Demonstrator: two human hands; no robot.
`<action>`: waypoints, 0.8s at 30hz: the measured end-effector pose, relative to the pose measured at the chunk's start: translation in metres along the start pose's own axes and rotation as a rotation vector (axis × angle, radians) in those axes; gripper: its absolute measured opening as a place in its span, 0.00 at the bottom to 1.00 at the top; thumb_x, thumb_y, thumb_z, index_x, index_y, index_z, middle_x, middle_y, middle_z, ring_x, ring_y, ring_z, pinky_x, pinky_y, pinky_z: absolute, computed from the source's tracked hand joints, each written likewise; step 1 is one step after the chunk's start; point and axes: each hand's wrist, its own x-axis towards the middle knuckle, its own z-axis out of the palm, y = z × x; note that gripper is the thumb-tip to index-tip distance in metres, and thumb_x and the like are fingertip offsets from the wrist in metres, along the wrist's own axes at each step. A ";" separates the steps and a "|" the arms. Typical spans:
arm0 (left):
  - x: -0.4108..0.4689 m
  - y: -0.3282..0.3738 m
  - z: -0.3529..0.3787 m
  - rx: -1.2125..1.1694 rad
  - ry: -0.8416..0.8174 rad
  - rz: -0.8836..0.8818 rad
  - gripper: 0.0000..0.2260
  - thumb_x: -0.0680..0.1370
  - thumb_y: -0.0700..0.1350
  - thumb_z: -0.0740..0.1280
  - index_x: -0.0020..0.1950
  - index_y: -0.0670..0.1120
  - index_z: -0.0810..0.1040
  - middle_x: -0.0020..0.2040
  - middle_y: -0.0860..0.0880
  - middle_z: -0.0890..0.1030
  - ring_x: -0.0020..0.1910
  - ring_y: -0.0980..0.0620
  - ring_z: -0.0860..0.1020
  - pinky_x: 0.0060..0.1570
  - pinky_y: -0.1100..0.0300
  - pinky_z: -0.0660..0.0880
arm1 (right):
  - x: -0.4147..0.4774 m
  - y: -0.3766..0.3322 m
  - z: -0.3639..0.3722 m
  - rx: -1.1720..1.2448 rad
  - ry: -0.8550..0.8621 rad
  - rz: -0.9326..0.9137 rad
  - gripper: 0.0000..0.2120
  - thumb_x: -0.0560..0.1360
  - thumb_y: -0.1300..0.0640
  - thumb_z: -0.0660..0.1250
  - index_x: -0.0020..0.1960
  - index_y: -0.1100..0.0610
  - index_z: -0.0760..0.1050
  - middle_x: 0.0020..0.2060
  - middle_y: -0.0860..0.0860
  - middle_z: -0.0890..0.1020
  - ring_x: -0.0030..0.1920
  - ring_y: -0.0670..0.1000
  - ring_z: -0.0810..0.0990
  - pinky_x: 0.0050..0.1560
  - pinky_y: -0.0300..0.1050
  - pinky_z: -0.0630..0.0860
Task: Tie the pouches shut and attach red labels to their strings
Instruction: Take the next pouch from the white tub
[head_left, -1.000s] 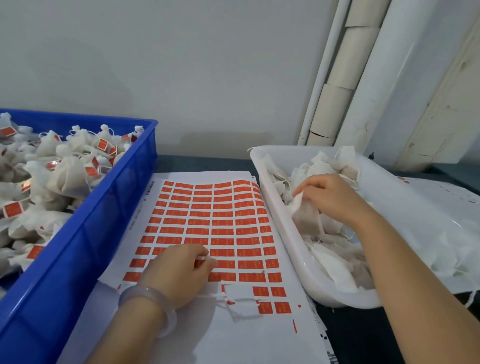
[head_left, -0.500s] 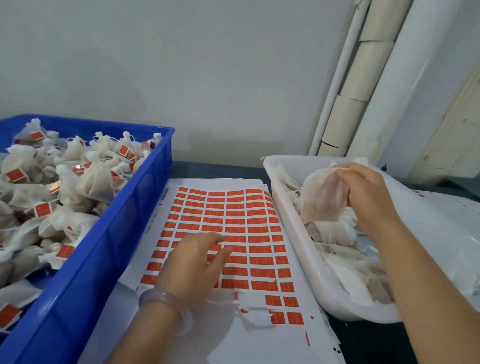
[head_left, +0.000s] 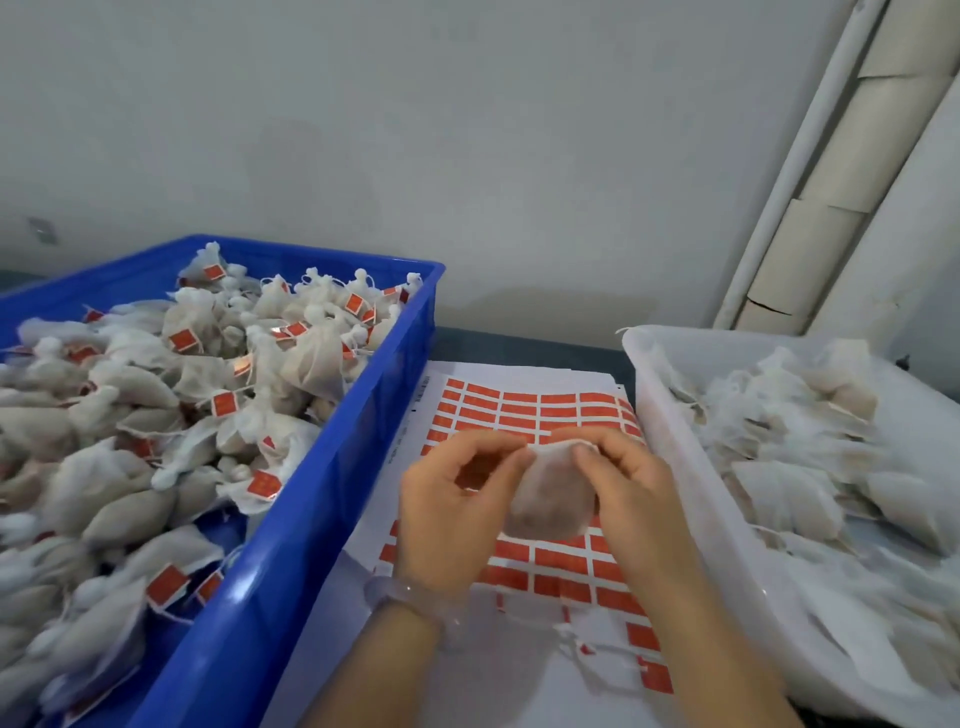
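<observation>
Well, here is how it looks from left to right:

- A blue crate (head_left: 322, 519) takes up the left side of the table (head_left: 519, 345), reaching to its near edge.
- The crate is heaped with tied pouches (head_left: 130, 483), white and bunched at the neck. Many carry a small red label (head_left: 224, 402) on the string.
- Just beside the crate's right wall, a sheet of red labels (head_left: 519, 410) lies flat on the middle of the table. The labels run in rows, and near the sheet's front edge some are gone, leaving torn backing paper.
- The left hand (head_left: 447, 514) is raised over the sheet, with a pale bracelet (head_left: 410, 603) on its wrist. Its thumb and forefinger are curled together, pinching the left side of the pouch's top edge.
- The pouch (head_left: 550, 504) hangs between the two hands above the middle of the sheet. It is round, full and whitish, with something darker showing through, and its mouth faces up. Whether the string is drawn I cannot tell.
- The right hand (head_left: 639, 499) mirrors the other, its fingers closed in a pinch on the right side of the same top edge.
- A white tub (head_left: 691, 467) sits along the table's right side, its rim just beside the sheet's right edge.
- The tub holds loose pouches (head_left: 789, 457), lying flat and crumpled with strings trailing.
- Behind the tub, pale pipes (head_left: 852, 145) lean up the wall at the far right corner.
</observation>
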 end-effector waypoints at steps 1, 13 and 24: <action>0.001 -0.003 -0.001 -0.030 -0.016 -0.057 0.05 0.72 0.48 0.68 0.47 0.56 0.78 0.39 0.61 0.81 0.45 0.66 0.79 0.47 0.73 0.75 | 0.000 0.006 0.003 0.035 0.020 0.009 0.10 0.78 0.55 0.62 0.40 0.43 0.75 0.36 0.28 0.77 0.41 0.37 0.78 0.30 0.22 0.70; -0.001 -0.003 0.005 -0.008 -0.094 -0.106 0.09 0.72 0.42 0.71 0.44 0.57 0.79 0.42 0.60 0.83 0.45 0.60 0.81 0.43 0.68 0.78 | -0.022 0.017 0.005 0.082 -0.086 -0.165 0.06 0.70 0.40 0.64 0.46 0.36 0.76 0.47 0.23 0.75 0.52 0.28 0.73 0.41 0.18 0.68; 0.005 -0.003 0.002 -0.209 -0.085 -0.274 0.09 0.74 0.38 0.69 0.45 0.53 0.80 0.40 0.62 0.83 0.42 0.62 0.82 0.35 0.74 0.74 | -0.020 0.023 0.005 0.127 -0.009 -0.124 0.09 0.63 0.43 0.67 0.43 0.38 0.75 0.39 0.22 0.76 0.47 0.26 0.74 0.37 0.19 0.68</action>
